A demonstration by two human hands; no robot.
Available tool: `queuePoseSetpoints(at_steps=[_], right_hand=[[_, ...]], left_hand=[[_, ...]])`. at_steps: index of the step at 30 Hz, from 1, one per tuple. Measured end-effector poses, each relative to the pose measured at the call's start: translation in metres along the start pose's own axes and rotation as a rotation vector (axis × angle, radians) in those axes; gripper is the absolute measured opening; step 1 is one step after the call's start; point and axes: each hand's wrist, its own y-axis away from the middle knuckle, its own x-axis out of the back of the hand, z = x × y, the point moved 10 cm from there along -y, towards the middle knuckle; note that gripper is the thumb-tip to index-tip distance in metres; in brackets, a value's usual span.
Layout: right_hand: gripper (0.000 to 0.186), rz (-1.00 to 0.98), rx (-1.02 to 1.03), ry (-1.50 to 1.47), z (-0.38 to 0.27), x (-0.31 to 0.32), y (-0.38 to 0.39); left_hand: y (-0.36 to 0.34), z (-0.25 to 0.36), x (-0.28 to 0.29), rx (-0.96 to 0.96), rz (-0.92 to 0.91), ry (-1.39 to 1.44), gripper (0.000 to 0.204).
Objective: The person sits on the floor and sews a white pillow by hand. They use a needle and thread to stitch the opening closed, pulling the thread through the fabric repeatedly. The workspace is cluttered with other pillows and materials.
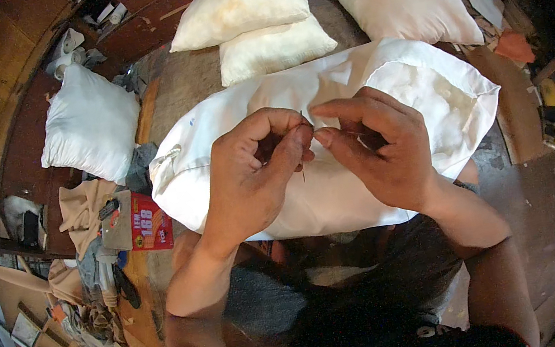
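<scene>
Both hands pinch at a thin needle [302,120] — left hand [249,178] gripping it between thumb and forefinger, right hand [383,149] nipping what may be thread just beside it — over the white cushion [424,92] lying under them, so a slip could prick a fingertip

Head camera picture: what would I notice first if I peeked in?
Two hands meet in the middle: the left hand pinches a thin needle, the right hand close beside it. Under them lies a big white pillow. More pillows sit behind.
</scene>
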Motion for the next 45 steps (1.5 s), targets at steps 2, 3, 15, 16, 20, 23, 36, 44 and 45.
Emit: queuePoseSetpoints(at_steps=[2,3,15,16,20,23,36,44,45], right_hand=[[0.015,0.012,0.047,-0.002,0.001,0.000,0.002],[0.016,0.017,0.071,-0.002,0.001,0.000,0.003],[0.011,0.056,-0.029,-0.269,0.010,-0.001,-0.003],[0.012,0.049,-0.089,-0.392,0.017,-0.005,-0.001],[0.016,0.012,-0.240,-0.791,0.029,-0.022,0.001],[0.017,-0.023,-0.245,-0.903,0.030,-0.028,0.001],[0.025,-0.079,-0.253,-0.928,0.031,-0.025,-0.001],[0.022,-0.067,-0.260,-0.912,0.033,-0.025,-0.001],[0.022,-0.064,-0.250,-0.918,0.033,-0.025,-0.001]], left_hand=[[0.000,0.001,-0.001,0.017,0.013,0.000,0.010],[0.000,0.002,-0.002,0.025,0.020,0.000,0.010],[0.000,0.011,0.002,-0.052,0.054,0.088,0.009],[0.002,0.011,0.001,-0.021,0.086,0.093,0.010],[0.001,0.008,-0.002,-0.030,0.071,0.165,0.010],[0.002,0.008,-0.004,-0.045,0.060,0.233,0.010],[0.003,0.011,-0.006,-0.091,0.049,0.284,0.013],[0.003,0.009,-0.005,-0.099,0.055,0.296,0.012],[0.002,0.010,-0.005,-0.107,0.051,0.285,0.012]])
